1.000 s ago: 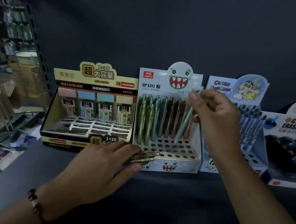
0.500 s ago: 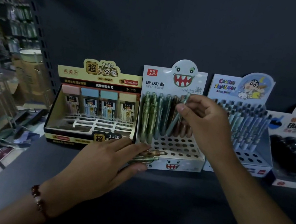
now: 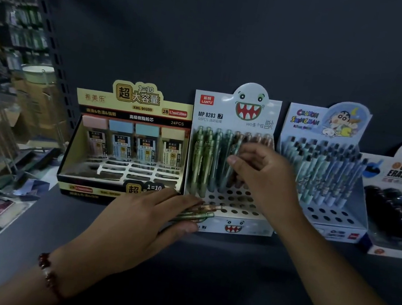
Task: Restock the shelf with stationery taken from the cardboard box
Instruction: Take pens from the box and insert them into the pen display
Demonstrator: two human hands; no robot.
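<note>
The right hand (image 3: 261, 177) reaches into the monster box (image 3: 230, 156), its fingertips pinched on a teal pencil (image 3: 230, 167) standing tilted among the upright pencils in the back rows. The holes in the front rows are open. The left hand (image 3: 142, 222) lies low on the shelf (image 3: 216, 272) in front of that box, fingers and thumb closed around a bundle of pencils (image 3: 201, 212) whose tips point right, against the box's front lip. A bead bracelet (image 3: 47, 273) circles the left wrist. Left of the monster box stands a lead box (image 3: 127, 146) with four refill cases at the back; to the right a Shinchan box (image 3: 322, 170) of pens, then an eraser box (image 3: 401, 198).
</note>
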